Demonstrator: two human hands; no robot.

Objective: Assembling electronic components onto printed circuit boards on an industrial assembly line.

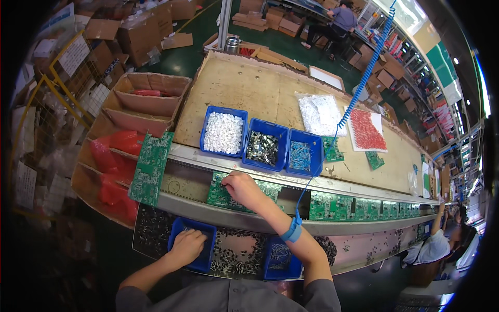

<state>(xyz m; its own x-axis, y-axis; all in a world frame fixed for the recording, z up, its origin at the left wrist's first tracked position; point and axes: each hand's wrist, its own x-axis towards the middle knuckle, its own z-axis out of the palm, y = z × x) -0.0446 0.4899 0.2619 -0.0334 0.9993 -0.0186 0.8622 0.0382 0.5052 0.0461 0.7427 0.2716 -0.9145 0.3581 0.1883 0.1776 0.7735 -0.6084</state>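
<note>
Board (216, 194) lies on the conveyor (332, 228) toward its left end, partly hidden by the right hand (242, 189). Bent fingers bunch together over it; whether they pinch anything cannot be told. Palm down, the left hand (188, 246) curls into a bin (208, 257) near the tray's (353, 249) left end, fingertips hard to make out, its hold unclear.

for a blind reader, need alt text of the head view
A person's right hand is over a green circuit board on a metal track, while the left hand is in a blue bin. Beyond stand three blue bins of white parts, dark parts and blue parts.
</note>
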